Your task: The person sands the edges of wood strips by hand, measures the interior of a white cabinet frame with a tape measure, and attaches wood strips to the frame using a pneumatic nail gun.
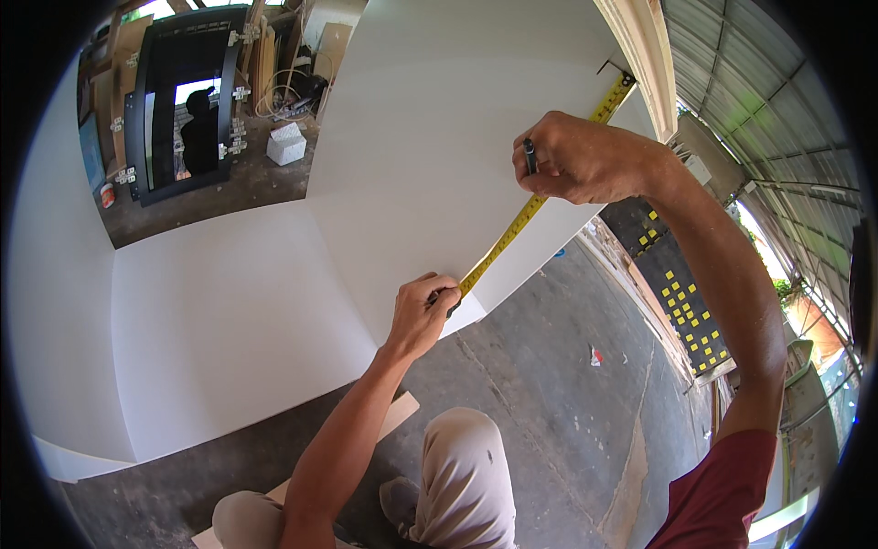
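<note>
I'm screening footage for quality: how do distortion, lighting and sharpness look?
Head view: the metal roof curves near the dark rim; head view: the bright opening at right looks washed out; head view: the yellow tape looks fairly sharp.

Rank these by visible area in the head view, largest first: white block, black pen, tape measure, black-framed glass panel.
1. Black-framed glass panel
2. Tape measure, partly hidden by the right hand
3. White block
4. Black pen, in that hand

Panel smooth, matt; floor dull concrete; trousers creased cloth.
</note>
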The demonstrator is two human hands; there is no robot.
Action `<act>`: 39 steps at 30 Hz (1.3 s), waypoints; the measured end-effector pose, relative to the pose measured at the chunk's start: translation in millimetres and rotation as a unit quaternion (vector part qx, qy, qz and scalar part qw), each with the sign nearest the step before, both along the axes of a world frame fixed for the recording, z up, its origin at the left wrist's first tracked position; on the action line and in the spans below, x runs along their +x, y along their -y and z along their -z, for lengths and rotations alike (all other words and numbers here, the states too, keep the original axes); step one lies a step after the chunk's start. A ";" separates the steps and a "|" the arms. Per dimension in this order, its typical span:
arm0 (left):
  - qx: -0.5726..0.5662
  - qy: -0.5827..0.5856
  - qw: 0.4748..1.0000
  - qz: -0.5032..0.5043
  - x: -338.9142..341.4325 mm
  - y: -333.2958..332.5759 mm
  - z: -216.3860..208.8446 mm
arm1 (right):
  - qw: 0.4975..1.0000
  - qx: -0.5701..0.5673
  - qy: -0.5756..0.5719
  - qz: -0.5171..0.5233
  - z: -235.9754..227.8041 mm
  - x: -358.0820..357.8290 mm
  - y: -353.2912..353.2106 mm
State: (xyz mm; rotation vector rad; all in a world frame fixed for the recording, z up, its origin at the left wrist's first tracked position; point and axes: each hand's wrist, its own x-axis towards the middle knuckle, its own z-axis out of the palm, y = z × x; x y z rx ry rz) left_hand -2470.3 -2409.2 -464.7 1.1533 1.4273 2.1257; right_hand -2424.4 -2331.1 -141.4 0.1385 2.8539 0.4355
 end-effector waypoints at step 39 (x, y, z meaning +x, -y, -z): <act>0.063 0.102 0.978 -0.170 -18.2 58.1 46.5 | 0.540 -0.356 -0.722 -0.244 112.9 26.3 46.4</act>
